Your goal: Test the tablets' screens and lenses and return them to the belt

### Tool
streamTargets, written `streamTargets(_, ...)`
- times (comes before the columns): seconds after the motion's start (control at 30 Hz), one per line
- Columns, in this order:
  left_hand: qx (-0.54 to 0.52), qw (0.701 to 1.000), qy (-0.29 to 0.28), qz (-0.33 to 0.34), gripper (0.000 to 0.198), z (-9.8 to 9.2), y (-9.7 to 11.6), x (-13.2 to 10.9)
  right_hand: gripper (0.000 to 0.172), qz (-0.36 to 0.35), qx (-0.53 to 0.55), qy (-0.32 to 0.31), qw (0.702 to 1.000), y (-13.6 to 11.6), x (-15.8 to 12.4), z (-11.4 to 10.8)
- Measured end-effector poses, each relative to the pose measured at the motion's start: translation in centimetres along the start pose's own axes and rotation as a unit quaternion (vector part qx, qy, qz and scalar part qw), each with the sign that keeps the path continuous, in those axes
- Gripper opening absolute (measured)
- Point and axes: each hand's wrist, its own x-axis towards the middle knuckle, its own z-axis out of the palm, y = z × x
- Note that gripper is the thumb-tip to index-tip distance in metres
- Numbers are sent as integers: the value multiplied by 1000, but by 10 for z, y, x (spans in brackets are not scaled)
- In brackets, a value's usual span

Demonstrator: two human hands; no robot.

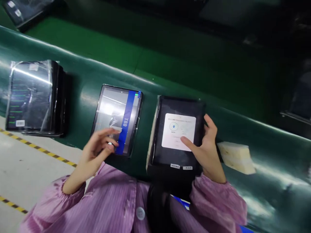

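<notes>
My right hand (207, 149) is at the right edge of a black tablet (179, 108). Its thumb lies over the lit white pop-up window, and the index finger stretches up beside the edge. This tablet lies on top of a dark stack with a pale layer along its left side. My left hand (98, 147) hovers over the lower part of a second tablet (108, 103), its fingers loosely bent and apart. A blue band marked T80 runs down that lit screen. A small white patch shows by the left fingertips; I cannot tell what it is.
Film-wrapped tablets are stacked (31, 94) at the left of the green bench (80, 68). A yellowish foam block (236, 157) lies right of my right hand. Another wrapped device (26, 11) is at the far top left. Yellow-black tape (48, 153) marks the floor.
</notes>
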Motion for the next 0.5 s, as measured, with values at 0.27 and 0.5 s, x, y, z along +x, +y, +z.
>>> streamTargets(0.27,103,955,-277,36,73,59,29,16,108,53,22,-3,998,-6,5,7)
streamTargets(0.5,107,955,-275,-4,89,74,41,23,95,15,-28,39,999,-8,14,-1)
